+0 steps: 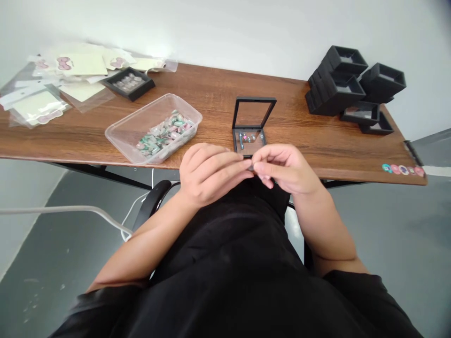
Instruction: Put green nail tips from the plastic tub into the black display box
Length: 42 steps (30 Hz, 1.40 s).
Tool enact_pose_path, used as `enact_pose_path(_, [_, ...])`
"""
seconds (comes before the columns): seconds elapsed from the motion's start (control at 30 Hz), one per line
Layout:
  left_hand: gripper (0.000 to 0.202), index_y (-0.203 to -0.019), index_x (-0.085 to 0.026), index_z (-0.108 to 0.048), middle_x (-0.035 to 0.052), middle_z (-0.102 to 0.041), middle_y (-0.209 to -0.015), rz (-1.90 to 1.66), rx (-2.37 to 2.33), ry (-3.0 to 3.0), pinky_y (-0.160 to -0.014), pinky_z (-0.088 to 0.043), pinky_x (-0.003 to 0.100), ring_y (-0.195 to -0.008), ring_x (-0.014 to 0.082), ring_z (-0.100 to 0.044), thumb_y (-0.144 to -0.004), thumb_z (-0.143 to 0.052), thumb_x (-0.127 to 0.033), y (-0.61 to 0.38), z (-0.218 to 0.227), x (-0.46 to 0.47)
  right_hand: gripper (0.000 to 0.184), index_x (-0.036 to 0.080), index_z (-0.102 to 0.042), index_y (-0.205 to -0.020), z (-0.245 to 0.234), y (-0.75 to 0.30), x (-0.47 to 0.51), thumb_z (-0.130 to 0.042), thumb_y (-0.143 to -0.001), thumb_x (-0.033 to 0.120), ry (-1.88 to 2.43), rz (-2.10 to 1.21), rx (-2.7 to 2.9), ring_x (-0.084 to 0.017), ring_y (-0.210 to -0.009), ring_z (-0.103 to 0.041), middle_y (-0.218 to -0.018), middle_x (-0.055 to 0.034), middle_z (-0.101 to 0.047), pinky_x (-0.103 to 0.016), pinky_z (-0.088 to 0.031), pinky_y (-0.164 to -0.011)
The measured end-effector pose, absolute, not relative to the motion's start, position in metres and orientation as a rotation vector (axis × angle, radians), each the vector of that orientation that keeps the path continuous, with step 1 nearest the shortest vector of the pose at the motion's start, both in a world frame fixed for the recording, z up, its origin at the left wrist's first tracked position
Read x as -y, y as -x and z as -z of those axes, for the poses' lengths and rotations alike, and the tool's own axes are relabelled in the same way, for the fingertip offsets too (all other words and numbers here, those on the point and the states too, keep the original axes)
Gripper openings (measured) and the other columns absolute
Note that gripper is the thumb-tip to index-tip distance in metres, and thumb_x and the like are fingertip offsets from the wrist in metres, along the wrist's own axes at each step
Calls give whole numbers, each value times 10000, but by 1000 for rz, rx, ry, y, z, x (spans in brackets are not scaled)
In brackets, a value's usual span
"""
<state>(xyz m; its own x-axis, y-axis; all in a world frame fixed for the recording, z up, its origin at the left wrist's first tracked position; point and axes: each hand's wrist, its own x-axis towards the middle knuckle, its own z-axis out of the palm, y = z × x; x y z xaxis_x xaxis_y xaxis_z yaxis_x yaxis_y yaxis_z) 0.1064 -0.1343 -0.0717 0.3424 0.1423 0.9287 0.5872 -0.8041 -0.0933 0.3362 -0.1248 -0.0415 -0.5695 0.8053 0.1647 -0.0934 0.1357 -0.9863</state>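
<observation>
My left hand (213, 173) and my right hand (287, 170) meet at the table's front edge, fingertips touching. Between them shows a sliver of a small greyish piece (251, 167), too small and covered to name. Left fingers are pressed together; the right thumb and index finger pinch. Just beyond the hands stands an opened black display case (254, 126) with clear film windows, its lid upright. Several small blue, pink and silver decorated pieces (249, 139), resembling press-on nails, lie in a row in its lower half. The hands partly hide its front edge.
Left of the case, a clear plastic tub (121, 136) holds many small green, pink and silver pieces. Behind it sits a black tray (143, 89) of pale pieces, beside piled cards and clear bags (82, 63). Black boxes (334, 94) are stacked at the right; round stickers (403, 170) line the edge.
</observation>
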Motion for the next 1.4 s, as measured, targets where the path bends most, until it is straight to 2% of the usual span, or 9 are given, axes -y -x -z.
enact_pose_path(0.07, [445,-1285,-248,-709,30,-829,-1080,1412,717,2277,-819,-585,335,-949,195,-761,-896,-874,-389,-108,75,127,406,126,-711,-899,43,-344,111,-845,-899,509,787,-1483,1626,-37,-473,-474,-689,20,-606,-154,-390,-418])
enact_pose_path(0.17, [302,-1193,-243,-742,21,-831,-1082,1308,784,2391,-840,-572,329,-979,197,-762,-935,-834,-373,-109,84,118,393,132,-713,-874,45,-353,92,-875,-853,489,940,-1363,1597,-44,-555,-516,-778,-10,-647,-141,-396,-429])
enact_pose_path(0.27, [218,-1164,-264,-762,10,-835,-1092,1237,837,2479,-862,-567,336,-1025,206,-769,-957,-803,-320,-107,94,113,363,130,-731,-868,49,-357,80,-856,-856,471,1085,-1267,1651,-64,-561,-527,-747,-19,-652,-157,-394,-424])
enact_pose_path(0.5, [318,-1199,-191,-752,63,-822,-1200,1152,1107,2590,-965,-585,404,-1211,296,-753,-964,-789,-402,-106,95,108,187,155,-771,-912,50,-348,72,-784,-917,342,1271,-1134,1916,-95,-643,-621,-790,-13,-713,-214,-472,-600])
enact_pose_path(0.7, [347,-1256,-173,-738,64,-813,-1251,1036,1158,2661,-985,-589,386,-1260,294,-747,-984,-767,-386,-106,87,111,66,223,-798,-934,33,-345,72,-754,-964,183,1303,-987,2134,-67,-593,-549,-760,49,-687,-250,-402,-568])
enact_pose_path(0.87, [333,-1256,-171,-750,25,-801,-1286,983,1188,2713,-1007,-607,368,-1243,275,-760,-974,-789,-345,-103,81,114,62,219,-747,-1035,27,-344,78,-705,-1035,174,1252,-603,2368,-103,-755,-652,-984,25,-751,-275,-499,-713])
enact_pose_path(1.03, [319,-1245,-184,-763,9,-791,-1312,1028,1213,2798,-1085,-634,379,-1296,270,-735,-954,-811,-306,-99,78,114,86,178,-733,-1098,28,-353,80,-747,-1023,217,1153,-504,2467,-170,-923,-674,-1048,-45,-724,-336,-523,-859])
enact_pose_path(1.2, [340,-1248,-162,-757,40,-775,-1346,1114,1221,2879,-1238,-574,412,-1407,291,-660,-930,-838,-250,-96,80,115,159,238,-712,-1219,24,-372,69,-674,-1068,208,1018,-587,2648,-136,-899,-617,-1083,-14,-683,-313,-465,-792])
enact_pose_path(1.4, [368,-1237,-128,-765,68,-787,-1314,1190,1277,2967,-1236,-571,342,-1383,268,-678,-884,-867,-147,-95,80,116,187,259,-738,-1207,20,-369,54,-584,-1115,206,943,-726,2716,-105,-789,-550,-978,11,-666,-293,-402,-714])
